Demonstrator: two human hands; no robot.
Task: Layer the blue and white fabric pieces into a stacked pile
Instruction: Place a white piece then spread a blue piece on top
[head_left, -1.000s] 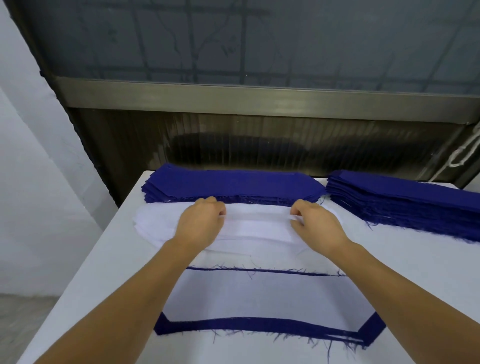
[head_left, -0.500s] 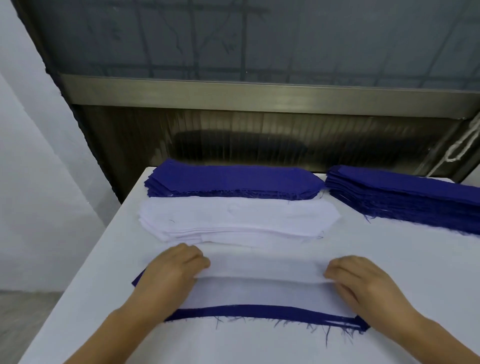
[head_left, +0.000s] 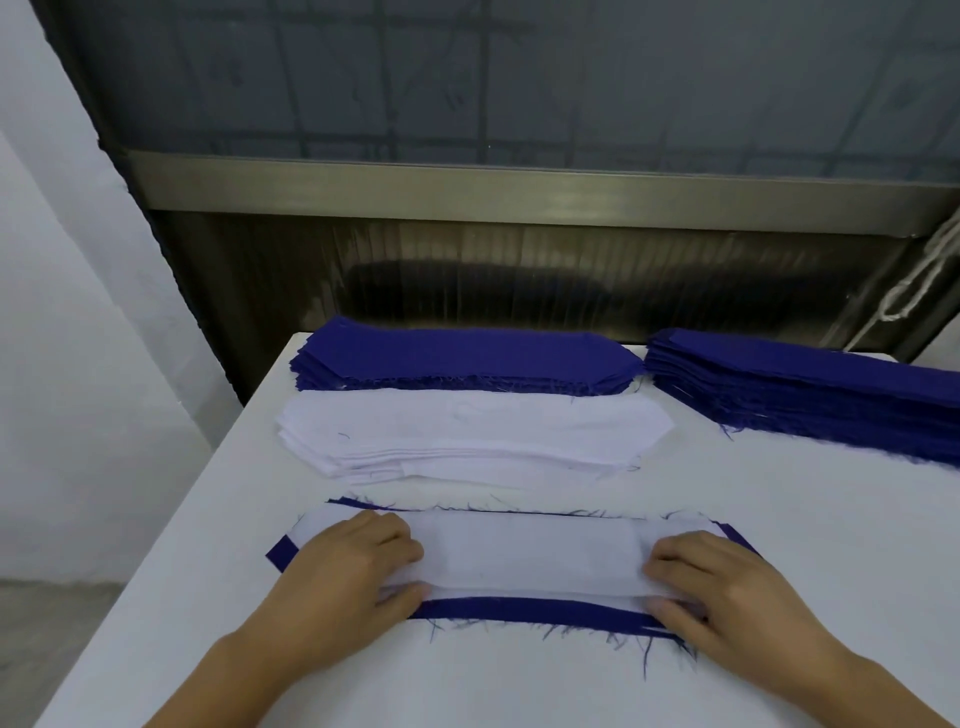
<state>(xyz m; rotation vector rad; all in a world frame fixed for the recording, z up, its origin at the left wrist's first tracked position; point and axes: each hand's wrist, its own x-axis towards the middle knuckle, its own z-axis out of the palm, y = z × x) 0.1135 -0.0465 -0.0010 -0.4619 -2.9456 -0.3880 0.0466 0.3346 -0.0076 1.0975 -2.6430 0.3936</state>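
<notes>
I see the white piece (head_left: 530, 553) lying on a blue piece (head_left: 524, 609) at 6 o'clock on the tabletop (head_left: 779, 493), blue showing along its near edge and both ends. My left hand (head_left: 343, 577) pinches its left end, and my right hand (head_left: 727, 587) pinches its right end, the two well apart. At 12 o'clock sits the white stack (head_left: 467, 434), the blue stack (head_left: 462, 358) just behind it; another blue stack (head_left: 810, 389) lies at 2 o'clock.
</notes>
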